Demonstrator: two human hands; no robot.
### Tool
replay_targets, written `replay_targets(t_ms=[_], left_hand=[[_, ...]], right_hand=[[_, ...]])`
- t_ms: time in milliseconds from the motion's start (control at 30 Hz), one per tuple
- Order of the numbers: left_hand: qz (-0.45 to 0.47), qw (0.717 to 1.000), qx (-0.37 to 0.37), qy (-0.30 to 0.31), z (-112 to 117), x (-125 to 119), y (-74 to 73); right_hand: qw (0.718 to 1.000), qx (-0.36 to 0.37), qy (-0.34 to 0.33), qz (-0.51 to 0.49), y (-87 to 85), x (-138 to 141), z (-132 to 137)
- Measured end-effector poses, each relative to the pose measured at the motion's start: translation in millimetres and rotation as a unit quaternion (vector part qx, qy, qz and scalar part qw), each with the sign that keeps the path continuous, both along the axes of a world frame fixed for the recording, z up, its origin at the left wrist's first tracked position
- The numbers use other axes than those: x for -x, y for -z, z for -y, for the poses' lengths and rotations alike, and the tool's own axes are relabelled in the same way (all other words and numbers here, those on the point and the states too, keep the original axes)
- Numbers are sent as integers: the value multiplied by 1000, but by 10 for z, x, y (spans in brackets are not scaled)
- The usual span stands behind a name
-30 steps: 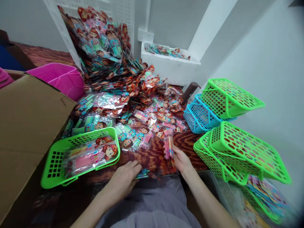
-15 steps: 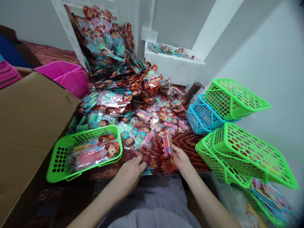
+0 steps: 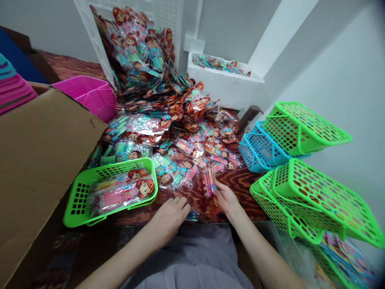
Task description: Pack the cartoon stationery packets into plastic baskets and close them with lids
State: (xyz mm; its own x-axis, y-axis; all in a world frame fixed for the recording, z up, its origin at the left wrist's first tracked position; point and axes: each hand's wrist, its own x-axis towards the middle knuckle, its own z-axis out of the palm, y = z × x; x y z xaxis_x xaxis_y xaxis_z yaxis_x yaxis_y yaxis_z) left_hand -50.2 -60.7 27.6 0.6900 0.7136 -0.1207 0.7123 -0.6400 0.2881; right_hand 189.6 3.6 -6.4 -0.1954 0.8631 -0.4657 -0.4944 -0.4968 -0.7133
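Note:
My right hand (image 3: 225, 197) is closed around a small bundle of clear plastic packets (image 3: 209, 182) with pink and yellow sticks, tilted up above the table. My left hand (image 3: 173, 216) is palm down near the table's front edge, its fingers slightly bent and nothing visible in them. Beside its fingertips lies a blue-green packet (image 3: 192, 215), partly over the edge; I cannot tell whether they touch. To the left, a green plastic basket (image 3: 78, 198) holds several packets with red-haired cartoon figures (image 3: 124, 196). Loose packets (image 3: 180, 170) are scattered just beyond my hands.
A large heap of packets (image 3: 150, 94) spills from a white crate (image 3: 100, 52). Behind it stands a white foam box (image 3: 222, 86). Green baskets (image 3: 319, 196) and blue baskets (image 3: 255, 146) are stacked at right. A cardboard box (image 3: 45, 148) and pink baskets (image 3: 99, 98) stand left.
My left hand has shifted slightly right, and its fingers look more bent. My right hand still grips the bundle. The whole view has shifted a little.

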Motion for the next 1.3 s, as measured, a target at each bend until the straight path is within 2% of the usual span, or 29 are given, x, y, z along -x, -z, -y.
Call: replay_targets(t_ms=[200, 267, 333, 367, 400, 467, 500, 533, 567, 633, 700, 767, 800, 833, 933, 1000, 1067, 1167, 1300], left_hand=[[1, 1000, -13, 3, 0, 12, -42], [11, 999, -37, 10, -2, 13, -38], [33, 996, -79, 13, 3, 14, -19], [47, 993, -104, 13, 9, 14, -5], [61, 990, -128, 8, 18, 15, 11], [86, 983, -163, -5, 41, 21, 39], [95, 980, -172, -11, 53, 25, 49], [100, 979, -178, -16, 63, 30, 55], [101, 979, -178, -18, 70, 35, 55], [88, 983, -163, -16, 69, 41, 39], [55, 989, -137, -23, 44, 35, 2], [19, 993, -115, -27, -2, 17, -41], [2, 994, -109, -25, -28, 4, -61], [-11, 994, -105, -19, -54, -9, -78], [-26, 995, -94, -9, -97, -45, -102], [-24, 997, -75, -18, -91, -62, -95], [-26, 998, -48, -31, -70, -73, -77], [-37, 998, -28, -40, -45, -80, -48], [-33, 998, -21, -40, -42, -68, -32]], right_hand=[[999, -27, -21, 25, -63, 38, -33], [994, -69, -22, 77, -140, 84, -57], [970, -147, -32, 190, -229, 173, -47], [942, -194, -54, 268, -274, 235, -18], [901, -240, -87, 350, -317, 305, 28], [799, -317, -174, 480, -394, 452, 162], [756, -341, -210, 517, -430, 516, 237], [732, -355, -232, 533, -464, 565, 305], [727, -363, -245, 529, -500, 593, 356], [756, -357, -276, 475, -569, 584, 384], [786, -329, -340, 397, -618, 509, 301], [788, -303, -374, 383, -621, 417, 132], [777, -305, -359, 418, -602, 377, 29], [754, -318, -330, 471, -572, 345, -80], [659, -343, -213, 635, -444, 277, -422], [631, -313, -153, 693, -361, 245, -645], [631, -274, -105, 718, -287, 230, -840], [637, -254, -75, 724, -173, 265, -1040], [666, -240, -52, 704, -40, 309, -1157]])
